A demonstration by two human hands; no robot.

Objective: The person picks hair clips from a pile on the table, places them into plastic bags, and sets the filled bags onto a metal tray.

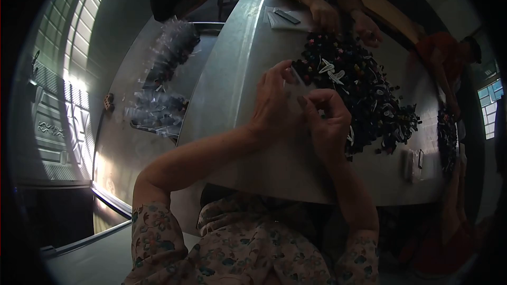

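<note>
A small clear plastic bag [294, 96] is stretched between my two hands, above the table and left of the big pile. My left hand [270, 99] pinches its upper left side, fingers pointing away from me. At its right side my right hand [328, 121] has thumb and forefinger closed, with the other fingers curled. Whether anything lies inside the bag is too faint to make out. Just beyond and to the right spreads a heap of small dark pieces [369, 89] with coloured specks. White loop-like strips [331, 71] lie on top of it.
Across the metal table [232, 89], another person's hands [323, 15] work at the heap beside a stack of clear bags [282, 20]. Filled clear bags [158, 108] crowd a tray on the left. A small clear box [414, 164] stands at right. More people sit around the table.
</note>
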